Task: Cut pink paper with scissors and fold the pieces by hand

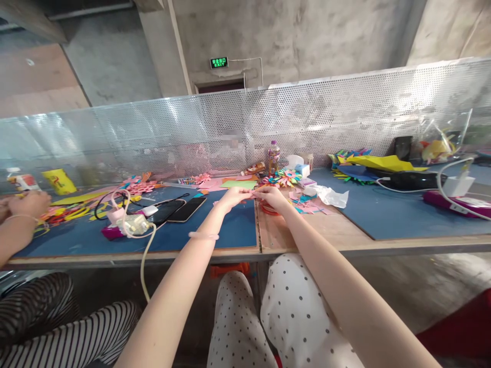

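My left hand [233, 198] and my right hand [271, 196] meet above the middle of the table, fingertips closed together. Whatever is pinched between them is small and pinkish; I cannot make out what it is. Just beyond my hands lie pink and green paper sheets [240, 184]. A multicoloured paper flower [289, 177] rests past my right hand. Orange-red scissor-like handles [269, 208] show partly under my right hand. Small pink and blue paper scraps [312, 205] are scattered to its right.
A purple-capped bottle [273, 158] stands at the back. Crumpled white plastic [330, 196] lies to the right. On the left are a phone [187, 209] and a power strip with cables [130, 225]. A co-worker's hands [28, 204] are at the far left. A perforated metal screen [153, 133] runs behind.
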{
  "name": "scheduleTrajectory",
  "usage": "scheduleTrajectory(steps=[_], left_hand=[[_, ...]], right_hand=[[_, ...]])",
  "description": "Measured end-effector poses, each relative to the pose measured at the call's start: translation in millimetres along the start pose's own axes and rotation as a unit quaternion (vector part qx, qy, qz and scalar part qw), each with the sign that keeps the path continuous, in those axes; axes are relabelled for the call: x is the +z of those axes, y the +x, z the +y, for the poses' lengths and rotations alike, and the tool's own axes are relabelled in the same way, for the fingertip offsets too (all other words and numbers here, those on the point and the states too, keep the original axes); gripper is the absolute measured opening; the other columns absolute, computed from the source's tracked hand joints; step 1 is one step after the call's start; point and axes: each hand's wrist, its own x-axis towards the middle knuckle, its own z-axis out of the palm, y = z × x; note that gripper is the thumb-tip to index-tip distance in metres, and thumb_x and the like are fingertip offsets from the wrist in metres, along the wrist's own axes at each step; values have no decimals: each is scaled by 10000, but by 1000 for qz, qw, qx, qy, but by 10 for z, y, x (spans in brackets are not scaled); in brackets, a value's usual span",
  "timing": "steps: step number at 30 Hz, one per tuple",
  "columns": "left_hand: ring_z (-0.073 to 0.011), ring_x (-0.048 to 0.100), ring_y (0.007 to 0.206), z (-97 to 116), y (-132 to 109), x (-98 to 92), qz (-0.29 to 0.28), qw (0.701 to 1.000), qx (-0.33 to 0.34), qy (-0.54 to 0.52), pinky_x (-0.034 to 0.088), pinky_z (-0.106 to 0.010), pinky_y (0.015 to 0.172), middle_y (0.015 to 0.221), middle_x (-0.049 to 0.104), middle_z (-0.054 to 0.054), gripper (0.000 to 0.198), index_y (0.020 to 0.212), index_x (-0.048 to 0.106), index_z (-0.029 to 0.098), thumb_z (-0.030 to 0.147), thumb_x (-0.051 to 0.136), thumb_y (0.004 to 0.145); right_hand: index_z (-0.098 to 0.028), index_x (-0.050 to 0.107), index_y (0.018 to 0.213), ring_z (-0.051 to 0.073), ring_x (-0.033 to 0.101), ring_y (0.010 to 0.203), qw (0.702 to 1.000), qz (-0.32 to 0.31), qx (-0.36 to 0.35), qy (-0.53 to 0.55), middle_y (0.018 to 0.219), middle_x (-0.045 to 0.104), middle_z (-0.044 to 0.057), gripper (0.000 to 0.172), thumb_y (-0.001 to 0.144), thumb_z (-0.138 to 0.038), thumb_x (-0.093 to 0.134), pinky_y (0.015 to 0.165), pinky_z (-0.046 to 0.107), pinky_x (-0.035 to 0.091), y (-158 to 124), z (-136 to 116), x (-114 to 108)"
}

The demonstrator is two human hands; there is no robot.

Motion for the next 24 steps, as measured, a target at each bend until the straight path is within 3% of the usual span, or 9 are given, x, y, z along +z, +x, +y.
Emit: scheduleTrajectory(steps=[13, 24], left_hand=[[-213, 603, 881, 38, -16, 15, -3, 999, -26, -26, 430, -317, 736, 954, 680, -89, 380, 924, 673, 163, 417, 659, 641], [-214, 603, 897, 83, -34, 23, 17, 998, -31, -42, 441, -305, 712, 970, 669, -100, 371, 910, 651, 154, 423, 654, 654]], right_hand=[[-131, 709, 714, 131, 539, 568, 1000, 13, -11, -14, 569, 619, 22, 248, 649, -363, 646, 564, 239, 406, 20, 8, -14], [-129, 701, 703, 128, 535, 587, 999, 36, -17, -4, 630, 633, 29, 260, 645, -370, 624, 564, 233, 401, 46, 50, -4]])
